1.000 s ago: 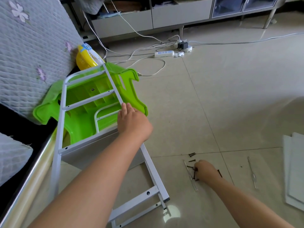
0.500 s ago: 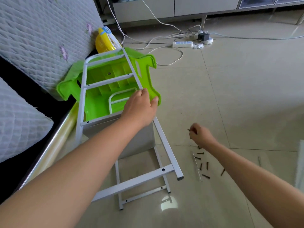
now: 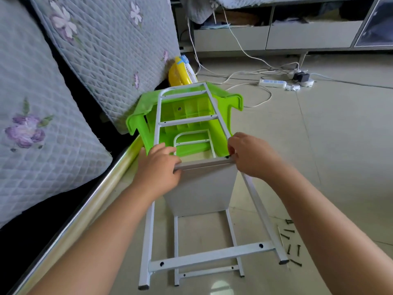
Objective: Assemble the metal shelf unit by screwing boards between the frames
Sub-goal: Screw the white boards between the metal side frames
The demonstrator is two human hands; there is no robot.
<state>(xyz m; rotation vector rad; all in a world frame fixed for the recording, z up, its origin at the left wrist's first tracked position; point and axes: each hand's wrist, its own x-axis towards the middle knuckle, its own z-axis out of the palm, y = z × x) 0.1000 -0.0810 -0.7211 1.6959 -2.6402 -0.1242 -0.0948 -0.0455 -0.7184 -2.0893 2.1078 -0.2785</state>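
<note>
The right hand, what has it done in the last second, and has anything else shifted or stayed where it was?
The right hand left the loose screws on the floor, carried one up and now pinches that screw at the right end of the board, against the white frame. The left hand shifted from the frame's right rail to grip the board's left end. The green stool stayed under the frame.

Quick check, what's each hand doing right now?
Left hand: grips the top edge of the board at the white frame.
Right hand: pinches a dark screw at the frame's crossbar, over the board's right end.
</note>
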